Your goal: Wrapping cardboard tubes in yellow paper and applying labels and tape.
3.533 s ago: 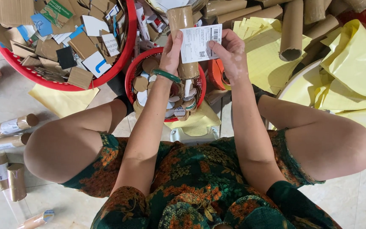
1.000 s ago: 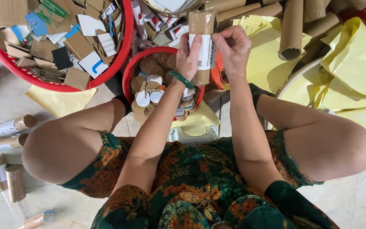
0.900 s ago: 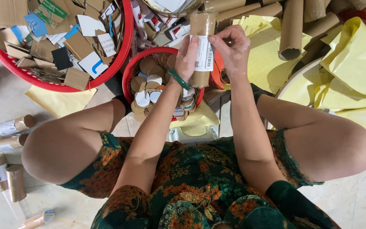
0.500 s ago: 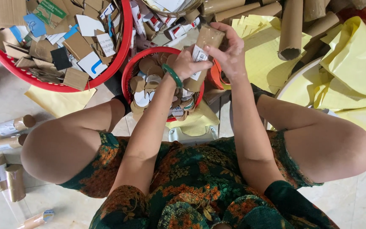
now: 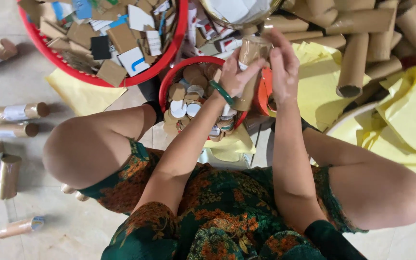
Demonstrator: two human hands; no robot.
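I hold a brown cardboard tube (image 5: 249,67) upright between both hands, above a small red basket (image 5: 188,63) of round cardboard discs. My left hand (image 5: 233,76), with a green bangle on its wrist, grips the tube's left side over a white label. My right hand (image 5: 283,65) presses flat against the tube's right side, fingers straight. The label is mostly hidden by my fingers.
A large red basket (image 5: 73,72) of cardboard scraps and labels stands at the upper left. Bare tubes (image 5: 357,58) and yellow backing sheets (image 5: 405,115) pile up at the right. Several labelled tubes (image 5: 18,111) lie on the tiled floor at the left. My knees flank the baskets.
The flat white label I held beside the tube has been wrapped around it. My hands now clasp the tube from both sides, tilted slightly.
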